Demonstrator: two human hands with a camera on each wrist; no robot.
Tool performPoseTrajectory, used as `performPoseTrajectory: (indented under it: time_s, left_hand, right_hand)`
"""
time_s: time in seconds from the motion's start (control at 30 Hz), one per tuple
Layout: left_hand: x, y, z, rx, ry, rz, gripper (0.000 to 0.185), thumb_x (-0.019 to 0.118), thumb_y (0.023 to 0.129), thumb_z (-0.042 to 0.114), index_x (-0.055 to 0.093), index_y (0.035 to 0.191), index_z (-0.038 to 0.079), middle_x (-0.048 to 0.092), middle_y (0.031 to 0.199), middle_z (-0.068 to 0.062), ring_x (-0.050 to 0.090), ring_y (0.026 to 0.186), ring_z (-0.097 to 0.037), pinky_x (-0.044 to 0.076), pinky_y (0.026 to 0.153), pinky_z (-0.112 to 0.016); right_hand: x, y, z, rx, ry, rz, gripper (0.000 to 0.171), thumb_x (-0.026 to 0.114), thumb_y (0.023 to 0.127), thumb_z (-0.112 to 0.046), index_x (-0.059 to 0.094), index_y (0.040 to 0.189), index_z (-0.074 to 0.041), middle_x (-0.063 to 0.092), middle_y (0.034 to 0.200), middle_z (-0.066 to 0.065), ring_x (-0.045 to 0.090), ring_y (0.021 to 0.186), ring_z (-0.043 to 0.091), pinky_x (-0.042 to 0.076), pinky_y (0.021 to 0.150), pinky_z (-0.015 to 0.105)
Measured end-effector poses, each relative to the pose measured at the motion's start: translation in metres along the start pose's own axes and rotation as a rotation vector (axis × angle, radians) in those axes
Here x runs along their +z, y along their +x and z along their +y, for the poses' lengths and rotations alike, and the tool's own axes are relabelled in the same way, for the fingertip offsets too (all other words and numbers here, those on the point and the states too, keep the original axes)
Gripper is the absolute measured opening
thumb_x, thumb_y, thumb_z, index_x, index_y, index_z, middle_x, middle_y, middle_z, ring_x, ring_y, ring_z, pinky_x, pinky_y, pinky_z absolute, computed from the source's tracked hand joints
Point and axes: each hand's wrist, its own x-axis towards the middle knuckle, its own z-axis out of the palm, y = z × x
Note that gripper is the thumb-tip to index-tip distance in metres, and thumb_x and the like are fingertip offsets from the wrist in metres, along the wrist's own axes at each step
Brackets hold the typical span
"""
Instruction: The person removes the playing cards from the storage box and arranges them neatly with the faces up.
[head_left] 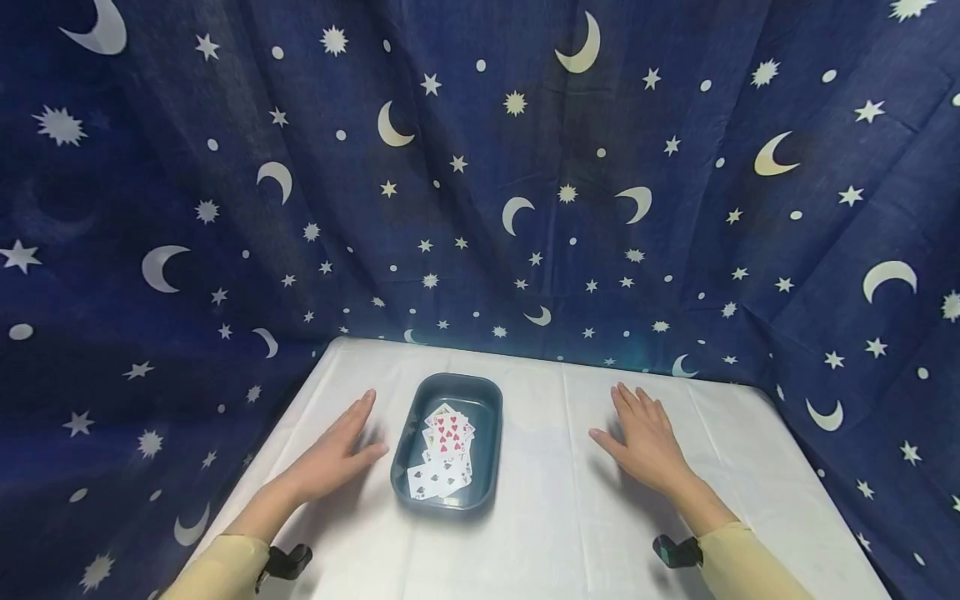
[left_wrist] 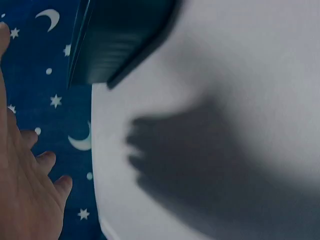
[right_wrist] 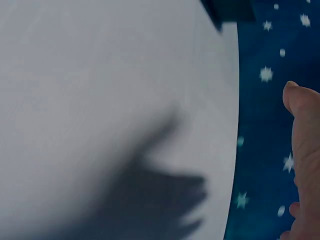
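Note:
A dark teal tray [head_left: 487, 450] stands on the white-covered table, left of the middle. Loosely overlapping playing cards [head_left: 447, 437] lie face up inside it, a card with red hearts above one with black spades. Just left of the tray is my left hand [head_left: 333, 454], fingers extended and thumb toward the tray, touching nothing. Well to the right of the tray, my right hand [head_left: 648, 437] hovers over the cloth with fingers extended and holds nothing. In the left wrist view part of the left palm [left_wrist: 30, 185] shows; the right wrist view catches the right thumb [right_wrist: 305, 110].
A white cloth [head_left: 540, 533] covers the table, with fold lines running across it. Behind and beside the table hangs a dark blue curtain [head_left: 480, 167] with moons and stars. Black wrist mounts [head_left: 288, 562] sit below both hands.

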Motion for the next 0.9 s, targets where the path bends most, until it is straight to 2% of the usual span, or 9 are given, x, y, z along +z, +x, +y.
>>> performPoseTrajectory:
  time_s: [0.23,0.53,0.7,0.9]
  left_hand:
    - [0.018,-0.004,0.009,-0.058,-0.147,-0.109,0.104,0.072,0.092,0.052,0.006,0.167,0.02,0.011,0.171,-0.012,0.018,0.153,-0.037,0.021,0.12,-0.06]
    - [0.039,-0.005,0.01,-0.104,-0.195,-0.188,0.124,0.084,0.079,0.054,0.003,0.167,0.021,0.009,0.171,-0.011,0.014,0.155,-0.035,0.017,0.121,-0.058]
    - [0.045,-0.005,0.009,-0.101,-0.201,-0.206,0.13,0.087,0.075,0.055,0.003,0.166,0.018,0.01,0.171,-0.015,0.013,0.155,-0.037,0.017,0.121,-0.059]
    - [0.049,-0.004,0.01,-0.109,-0.191,-0.212,0.133,0.089,0.071,0.058,0.005,0.167,0.018,0.013,0.17,-0.012,0.016,0.155,-0.035,0.019,0.12,-0.057]
  right_hand:
    - [0.007,0.024,-0.041,-0.091,0.059,-0.04,0.092,0.063,0.096,-0.056,0.03,0.159,0.001,0.029,0.164,0.02,0.021,0.152,0.043,0.013,0.122,0.06]
    - [0.012,0.047,-0.092,-0.194,0.146,-0.104,0.086,0.066,0.096,-0.05,0.033,0.159,-0.003,0.029,0.166,0.013,0.023,0.153,0.036,0.017,0.123,0.054]
    - [0.015,0.059,-0.117,-0.235,0.161,-0.156,0.087,0.065,0.095,-0.053,0.032,0.161,-0.006,0.03,0.166,0.011,0.023,0.153,0.033,0.018,0.124,0.05]
    - [0.022,0.074,-0.144,-0.306,0.165,-0.215,0.091,0.075,0.089,-0.05,0.036,0.159,-0.007,0.037,0.162,0.009,0.031,0.15,0.026,0.024,0.123,0.044]
